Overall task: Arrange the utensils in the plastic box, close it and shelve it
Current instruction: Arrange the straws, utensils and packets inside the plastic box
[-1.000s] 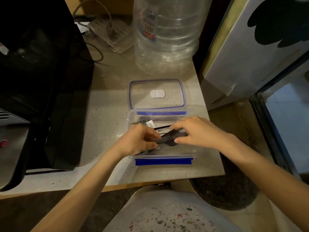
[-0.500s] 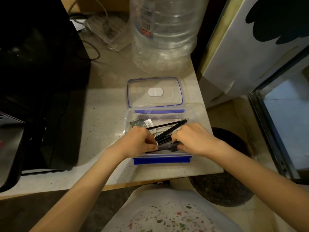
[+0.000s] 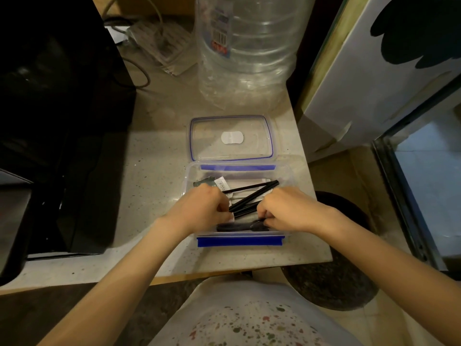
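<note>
A clear plastic box (image 3: 287, 172) with blue clips sits open on the counter. Its lid (image 3: 232, 138) lies flat just behind it. Inside lie black utensils (image 3: 252, 194) slanting toward the far right corner, some white sachets and a green packet (image 3: 203, 182). My left hand (image 3: 204, 208) is inside the box at its left, fingers curled on the near ends of the black utensils. At the box's near right, my right hand (image 3: 289, 208) pinches a black spoon (image 3: 249, 226) lying along the front wall.
A big clear water bottle (image 3: 247, 48) stands behind the lid. A black appliance (image 3: 57, 121) fills the left of the counter, with cables and a power strip (image 3: 159, 43) at the back. The counter edge (image 3: 321, 221) drops off right of the box, a round dark stool (image 3: 331, 283) below.
Both hands have drawn toward the box's near wall. The black utensils they covered a second ago now show, fanned toward the far right corner, and the right hand has dropped onto the spoon.
</note>
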